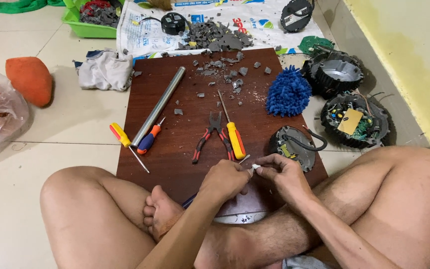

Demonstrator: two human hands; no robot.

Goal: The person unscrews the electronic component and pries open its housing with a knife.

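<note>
White small part (255, 167) pinched between left hand (223, 180) and right hand (285, 175), both hands grasping it.

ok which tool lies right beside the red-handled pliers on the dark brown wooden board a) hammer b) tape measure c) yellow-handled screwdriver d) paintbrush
c: the yellow-handled screwdriver lies just right of the red-handled pliers on the dark brown wooden board, its thin shaft pointing away from the person; no hammer, paintbrush or tape measure shows.
</note>
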